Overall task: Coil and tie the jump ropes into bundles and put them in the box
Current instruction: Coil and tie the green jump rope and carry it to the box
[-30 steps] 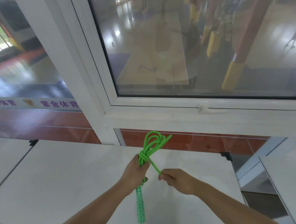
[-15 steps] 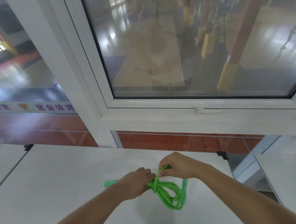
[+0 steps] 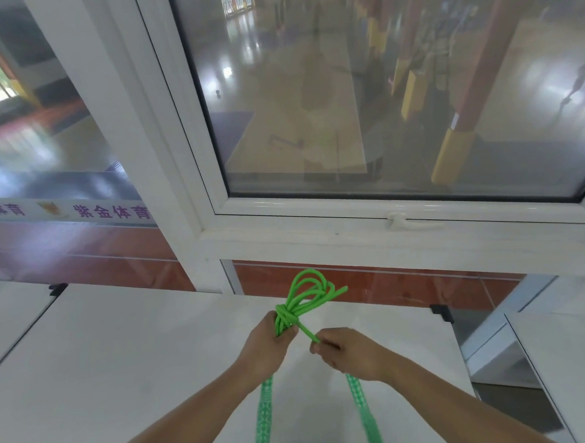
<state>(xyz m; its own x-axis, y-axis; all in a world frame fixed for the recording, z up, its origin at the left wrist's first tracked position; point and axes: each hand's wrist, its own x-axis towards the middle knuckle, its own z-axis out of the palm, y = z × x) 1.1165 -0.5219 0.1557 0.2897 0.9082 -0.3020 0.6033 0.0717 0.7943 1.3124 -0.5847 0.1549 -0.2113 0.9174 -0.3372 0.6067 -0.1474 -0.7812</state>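
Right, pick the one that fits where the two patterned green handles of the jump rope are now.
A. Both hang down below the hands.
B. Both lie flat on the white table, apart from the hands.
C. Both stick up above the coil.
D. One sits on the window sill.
A: one patterned green handle hangs below the left hand, the other handle below the right hand, while the green rope coil stands above them.

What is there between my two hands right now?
In the head view, a short taut stretch of the green jump rope runs from the knotted coil held by the left hand down to the right hand; beneath it lies the white table.
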